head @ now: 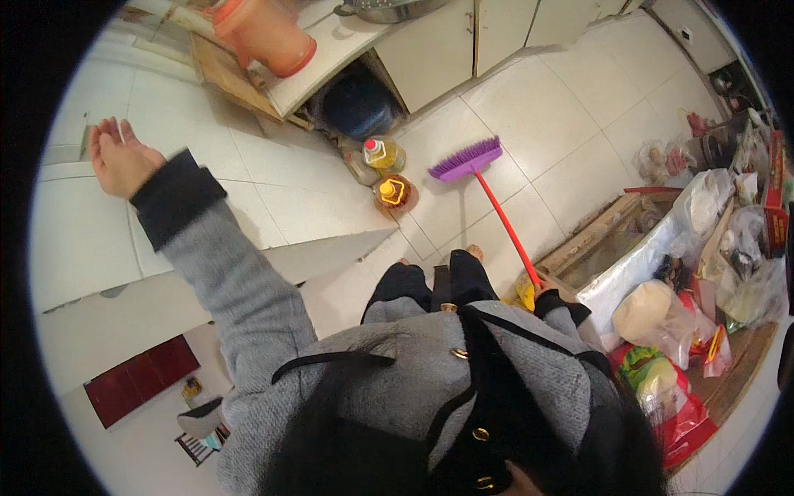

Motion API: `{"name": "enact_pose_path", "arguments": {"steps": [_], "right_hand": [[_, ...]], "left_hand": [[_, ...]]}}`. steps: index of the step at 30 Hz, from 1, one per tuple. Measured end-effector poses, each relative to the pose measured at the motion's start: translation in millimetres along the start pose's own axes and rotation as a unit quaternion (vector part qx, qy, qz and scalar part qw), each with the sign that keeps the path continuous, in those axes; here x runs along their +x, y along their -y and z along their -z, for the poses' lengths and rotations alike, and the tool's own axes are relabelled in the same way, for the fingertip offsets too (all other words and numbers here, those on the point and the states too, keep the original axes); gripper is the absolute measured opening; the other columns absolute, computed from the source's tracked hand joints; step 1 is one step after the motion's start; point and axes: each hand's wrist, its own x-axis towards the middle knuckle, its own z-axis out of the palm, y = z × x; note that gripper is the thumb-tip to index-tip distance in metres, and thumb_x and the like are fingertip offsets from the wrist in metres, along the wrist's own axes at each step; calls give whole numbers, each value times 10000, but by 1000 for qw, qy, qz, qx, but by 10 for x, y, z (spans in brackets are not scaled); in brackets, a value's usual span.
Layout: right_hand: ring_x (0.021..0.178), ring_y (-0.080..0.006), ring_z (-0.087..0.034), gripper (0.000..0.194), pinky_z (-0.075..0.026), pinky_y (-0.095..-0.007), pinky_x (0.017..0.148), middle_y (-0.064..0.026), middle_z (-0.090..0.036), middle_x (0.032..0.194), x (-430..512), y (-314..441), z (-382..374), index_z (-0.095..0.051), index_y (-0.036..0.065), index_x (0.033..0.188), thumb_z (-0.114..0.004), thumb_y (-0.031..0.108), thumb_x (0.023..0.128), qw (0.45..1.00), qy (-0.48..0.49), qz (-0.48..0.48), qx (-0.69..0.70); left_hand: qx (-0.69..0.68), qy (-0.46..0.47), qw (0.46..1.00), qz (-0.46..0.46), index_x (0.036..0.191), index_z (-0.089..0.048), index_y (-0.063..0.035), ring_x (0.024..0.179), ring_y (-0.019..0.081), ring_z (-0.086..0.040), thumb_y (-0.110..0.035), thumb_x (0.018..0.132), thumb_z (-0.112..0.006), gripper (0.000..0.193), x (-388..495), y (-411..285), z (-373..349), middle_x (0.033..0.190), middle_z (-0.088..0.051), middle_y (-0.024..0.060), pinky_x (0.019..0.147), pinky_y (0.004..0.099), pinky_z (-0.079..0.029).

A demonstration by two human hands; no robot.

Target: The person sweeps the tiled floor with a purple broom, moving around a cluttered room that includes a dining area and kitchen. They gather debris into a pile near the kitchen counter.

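My left hand (123, 158) is raised at the far left, near the white tiled wall, with fingers apart and nothing in it. Low at the right of my body, my right hand (541, 289) is closed on the red handle of a broom (505, 220); the black cuff and the handle hide part of this hand. The broom's purple head (466, 162) rests with its bristles away from me on the tiled floor, in front of my feet. Left of it on the floor stand a cooking oil bottle with a red cap (386, 156) and one with a yellow cap (397, 193).
White cabinets (428, 56) line the front, with a dark blue container (358, 106) in an open bay. An orange jug (267, 37) and a metal colander (391, 9) stand on the counter. At right, a wooden rack (589, 239) sits beside many plastic bags (660, 397).
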Motion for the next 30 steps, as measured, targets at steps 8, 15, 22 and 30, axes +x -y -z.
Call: {"name": "enact_pose_path", "arguments": {"steps": [8, 15, 22, 30], "right_hand": [[769, -310, -531, 286, -423, -374, 657, -173, -552, 815, 1505, 1039, -218, -514, 68, 917, -459, 289, 744, 996, 33, 64, 55], [703, -280, -520, 244, -422, -358, 609, -153, -542, 771, 2947, 2308, -719, -505, 74, 928, -459, 235, 750, 990, 126, 64, 2], [642, -242, -506, 241, -420, -331, 574, -132, -531, 742, 2196, 860, 2, -492, 77, 980, -449, 169, 761, 990, 79, 86, -80], [635, -224, -499, 258, -419, -316, 583, -125, -522, 767, 742, -156, 631, -473, 62, 1028, -434, 97, 776, 989, -2, 145, -36]], "left_hand": [[208, 380, 804, 407, 853, -513, -2, 705, 107, -476, -47, 794, -420, 119, -2617, -121, 808, 740, -524, 33, 682, 231, -383], [306, 324, 628, 638, 921, -520, -11, 692, 106, -536, -64, 781, -454, 164, -3878, -388, 2289, 768, -563, 53, 614, 211, -425], [428, 211, 481, 736, 932, -514, -7, 670, 150, -548, -51, 769, -445, 182, -4520, -401, 3500, 767, -564, 80, 607, 263, -461], [304, 225, 526, 762, 937, -491, -26, 676, 169, -549, -61, 778, -432, 173, -5104, -100, 3689, 776, -555, 94, 619, 289, -466]]}}
